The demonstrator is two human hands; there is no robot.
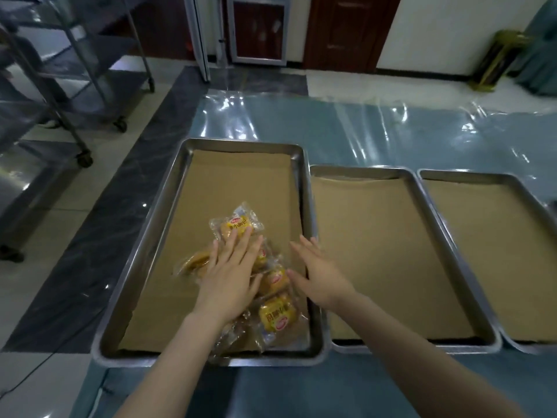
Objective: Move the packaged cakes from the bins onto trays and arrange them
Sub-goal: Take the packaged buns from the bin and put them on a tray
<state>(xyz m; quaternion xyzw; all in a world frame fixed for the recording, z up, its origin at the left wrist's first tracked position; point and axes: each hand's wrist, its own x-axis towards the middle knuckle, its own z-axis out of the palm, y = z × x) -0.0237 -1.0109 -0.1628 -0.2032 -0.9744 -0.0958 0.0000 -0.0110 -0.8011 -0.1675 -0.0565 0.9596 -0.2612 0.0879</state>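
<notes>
Several packaged cakes (pixel 275 316) in clear wrappers with yellow labels lie in a loose heap on the brown paper of the left steel tray (pixel 164 224). My left hand (pixel 230 273) lies flat on the heap with straight fingers, its fingertips touching the farthest cake (pixel 236 226). My right hand (pixel 318 273) hovers open with spread fingers over the tray's right rim, beside the heap, holding nothing. Part of the heap is hidden under my left hand and forearm.
Two more paper-lined steel trays, the middle tray (pixel 422 194) and the right tray (pixel 512 188), stand side by side to the right. All sit on a table covered in shiny plastic sheet (pixel 361 128). A wheeled steel rack (pixel 72 70) stands on the floor at far left.
</notes>
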